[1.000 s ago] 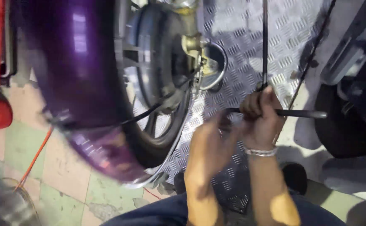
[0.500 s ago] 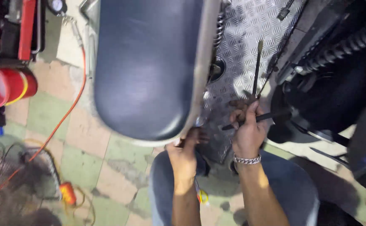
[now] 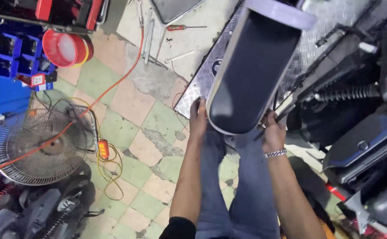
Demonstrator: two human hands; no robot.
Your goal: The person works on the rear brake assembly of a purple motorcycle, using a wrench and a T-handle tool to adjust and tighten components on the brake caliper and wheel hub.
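Scooter seat between both hands (tool-laden right)

A worn tiled floor of green and pale squares carries the things. On it lie a round wire fan guard, an orange cable leading to an orange power strip, a red-handled screwdriver, several wrenches, and a checker-plate ramp.
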